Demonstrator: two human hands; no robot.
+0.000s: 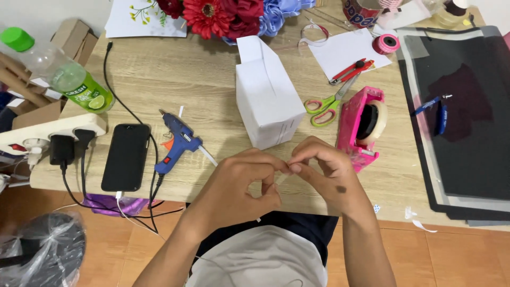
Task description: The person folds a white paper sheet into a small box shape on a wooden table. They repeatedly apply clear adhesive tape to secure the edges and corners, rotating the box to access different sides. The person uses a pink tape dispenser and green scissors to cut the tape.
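Observation:
My left hand (241, 183) and my right hand (324, 170) meet at the fingertips over the table's front edge. Between them they pinch a small strip of clear tape (287, 169), which is hard to make out. Just behind the hands stands a white paper box (268, 98) with its top flap up. A pink tape dispenser (364, 127) with a pale roll sits right beside my right hand.
A blue glue gun (178, 142), a black phone (126, 157) and a power strip (53, 130) lie at left, near a green-capped bottle (69, 77). Green-pink scissors (326, 103), a red cutter (350, 72), paper flowers (228, 13) and a dark mat (467, 122) with a blue pen fill the back and right.

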